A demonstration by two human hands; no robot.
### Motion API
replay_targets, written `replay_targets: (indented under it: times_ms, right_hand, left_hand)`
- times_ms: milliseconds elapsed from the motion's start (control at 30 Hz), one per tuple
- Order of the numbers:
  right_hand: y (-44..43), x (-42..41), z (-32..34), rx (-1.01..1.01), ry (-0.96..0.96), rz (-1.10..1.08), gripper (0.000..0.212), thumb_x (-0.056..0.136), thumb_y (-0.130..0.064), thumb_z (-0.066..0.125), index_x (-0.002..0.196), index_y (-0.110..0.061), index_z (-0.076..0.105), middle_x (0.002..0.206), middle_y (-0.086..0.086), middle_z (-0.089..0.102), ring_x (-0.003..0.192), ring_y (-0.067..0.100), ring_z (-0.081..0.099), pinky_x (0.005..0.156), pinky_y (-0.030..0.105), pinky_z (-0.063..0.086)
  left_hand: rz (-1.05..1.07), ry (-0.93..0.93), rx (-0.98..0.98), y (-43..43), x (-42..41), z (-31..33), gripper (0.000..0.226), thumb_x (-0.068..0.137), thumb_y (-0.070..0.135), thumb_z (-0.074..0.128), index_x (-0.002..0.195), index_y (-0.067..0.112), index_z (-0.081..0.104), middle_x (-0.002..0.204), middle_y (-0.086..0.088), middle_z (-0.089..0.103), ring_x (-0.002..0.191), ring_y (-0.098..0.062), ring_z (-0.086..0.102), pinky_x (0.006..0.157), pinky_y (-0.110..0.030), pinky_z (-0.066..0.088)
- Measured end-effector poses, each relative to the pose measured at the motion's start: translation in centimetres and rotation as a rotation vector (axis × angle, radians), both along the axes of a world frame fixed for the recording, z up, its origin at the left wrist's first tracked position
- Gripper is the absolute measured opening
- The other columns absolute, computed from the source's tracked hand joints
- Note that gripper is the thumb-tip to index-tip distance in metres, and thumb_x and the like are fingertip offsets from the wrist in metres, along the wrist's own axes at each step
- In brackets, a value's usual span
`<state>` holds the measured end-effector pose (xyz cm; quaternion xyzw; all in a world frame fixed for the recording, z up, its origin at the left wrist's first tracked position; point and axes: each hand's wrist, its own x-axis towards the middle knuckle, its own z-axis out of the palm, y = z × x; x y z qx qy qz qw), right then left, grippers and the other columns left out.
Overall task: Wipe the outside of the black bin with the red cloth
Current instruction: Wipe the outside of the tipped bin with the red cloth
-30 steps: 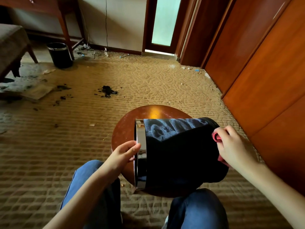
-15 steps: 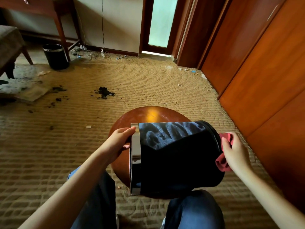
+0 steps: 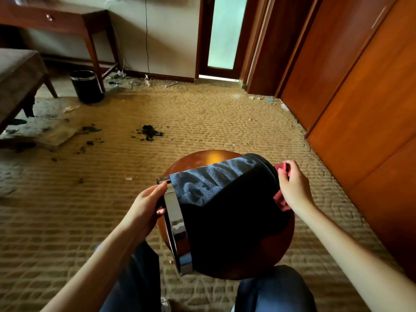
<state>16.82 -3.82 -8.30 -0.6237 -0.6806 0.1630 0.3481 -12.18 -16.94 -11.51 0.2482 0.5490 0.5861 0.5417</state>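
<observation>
The black bin (image 3: 227, 212) lies on its side on a small round wooden table (image 3: 209, 157), chrome rim to the left, base to the right, dust streaks on its upper wall. My left hand (image 3: 146, 206) grips the chrome rim, fingers curled over its edge. At the bin's base my right hand (image 3: 292, 185) holds the red cloth (image 3: 281, 201) against the bottom; the cloth shows above and below the hand.
My knees in blue jeans flank the table below. A second black bin (image 3: 86, 86) stands by a wooden desk (image 3: 58, 19) far left. Dark debris (image 3: 149, 132) lies on the tan carpet. Wooden wardrobe doors (image 3: 360, 97) run along the right.
My right hand with the red cloth has slid up along the bin's base. The left hand shifted higher on the rim and the bin's base end swung further away.
</observation>
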Motion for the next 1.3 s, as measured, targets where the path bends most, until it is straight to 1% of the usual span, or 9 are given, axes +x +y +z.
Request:
replay_targets:
  times_ms: [167, 367, 533, 733, 867, 1000, 1133, 1233, 1300]
  right_hand:
    - [-1.8, 2.8, -0.7, 0.054, -0.032, -0.010, 0.014, 0.098, -0.012, 0.044, 0.105, -0.006, 0.054, 0.088, 0.003, 0.055, 0.080, 0.022, 0.051, 0.063, 0.028, 0.028]
    - [-1.7, 4.8, -1.2, 0.108, -0.025, -0.149, 0.015, 0.095, -0.011, 0.048, 0.108, -0.008, 0.057, 0.105, 0.012, 0.058, 0.095, 0.030, 0.054, 0.072, 0.032, 0.037]
    - [-2.8, 4.0, -0.9, 0.390, -0.151, -0.055, 0.017, 0.083, -0.007, 0.064, 0.100, -0.009, 0.065, 0.098, 0.012, 0.057, 0.092, 0.031, 0.053, 0.080, 0.042, 0.045]
    - [-2.8, 5.1, -1.2, 0.486, -0.396, -0.006, 0.021, 0.084, -0.022, 0.061, 0.098, -0.009, 0.069, 0.099, 0.012, 0.054, 0.081, 0.034, 0.055, 0.066, 0.043, 0.049]
    - [-3.5, 3.3, -1.1, 0.480, -0.476, -0.009, 0.012, 0.073, -0.005, 0.071, 0.085, -0.003, 0.069, 0.089, 0.014, 0.055, 0.069, 0.036, 0.054, 0.056, 0.041, 0.049]
    - [-6.2, -4.0, -2.5, 0.562, -0.449, 0.175, 0.021, 0.079, -0.009, 0.051, 0.088, -0.003, 0.069, 0.088, 0.014, 0.060, 0.069, 0.034, 0.056, 0.056, 0.040, 0.048]
    - [-10.1, -10.2, -4.0, 0.596, -0.406, 0.380, 0.018, 0.091, -0.011, 0.051, 0.092, -0.006, 0.069, 0.088, 0.012, 0.061, 0.072, 0.030, 0.053, 0.059, 0.037, 0.042]
    - [-10.1, -8.2, -3.3, 0.638, -0.553, 0.510, 0.023, 0.091, -0.012, 0.048, 0.098, -0.010, 0.070, 0.092, 0.011, 0.063, 0.075, 0.029, 0.054, 0.061, 0.036, 0.040]
    - [-8.0, -4.1, -1.9, 0.495, -0.558, 0.408, 0.022, 0.094, -0.019, 0.048, 0.093, -0.016, 0.069, 0.086, 0.004, 0.064, 0.073, 0.026, 0.058, 0.061, 0.037, 0.044]
  left_hand:
    - [-0.070, 0.067, 0.006, 1.7, 1.0, 1.0, 0.025, 0.101, 0.023, 0.043, 0.093, 0.012, 0.064, 0.068, 0.005, 0.066, 0.061, -0.005, 0.057, 0.063, -0.026, 0.037]
    - [-0.190, 0.165, 0.028, 3.2, 2.7, 0.5, 0.021, 0.100, 0.024, 0.045, 0.101, 0.012, 0.063, 0.090, -0.005, 0.060, 0.081, -0.014, 0.053, 0.073, -0.030, 0.038]
    - [-0.172, 0.216, 0.030, 3.3, 2.6, 0.1, 0.023, 0.100, 0.027, 0.045, 0.100, 0.015, 0.064, 0.087, 0.002, 0.064, 0.081, -0.009, 0.055, 0.074, -0.029, 0.039]
    - [-0.110, 0.322, -0.012, 5.9, 2.6, 0.8, 0.032, 0.101, 0.032, 0.043, 0.108, 0.008, 0.062, 0.092, -0.005, 0.060, 0.086, -0.016, 0.053, 0.074, -0.031, 0.041]
    - [-0.091, 0.322, -0.036, 7.0, 2.6, 1.1, 0.032, 0.102, 0.031, 0.041, 0.106, 0.007, 0.061, 0.086, -0.006, 0.059, 0.079, -0.016, 0.053, 0.064, -0.027, 0.040]
    - [-0.092, 0.307, -0.029, 7.4, 2.4, 1.2, 0.027, 0.102, 0.029, 0.041, 0.093, 0.014, 0.060, 0.074, -0.001, 0.055, 0.066, -0.011, 0.049, 0.059, -0.026, 0.037]
    - [-0.120, 0.309, -0.029, 7.4, 1.7, 0.9, 0.026, 0.101, 0.032, 0.043, 0.093, 0.015, 0.062, 0.083, -0.008, 0.054, 0.071, -0.015, 0.048, 0.059, -0.028, 0.036]
    - [-0.138, 0.290, -0.034, 7.3, 1.7, 0.8, 0.025, 0.101, 0.032, 0.044, 0.096, 0.015, 0.062, 0.085, -0.006, 0.058, 0.073, -0.015, 0.051, 0.061, -0.027, 0.036]
    - [-0.136, 0.288, -0.021, 7.5, 1.7, 0.7, 0.024, 0.101, 0.030, 0.044, 0.093, 0.015, 0.060, 0.083, -0.007, 0.053, 0.071, -0.015, 0.047, 0.060, -0.027, 0.033]
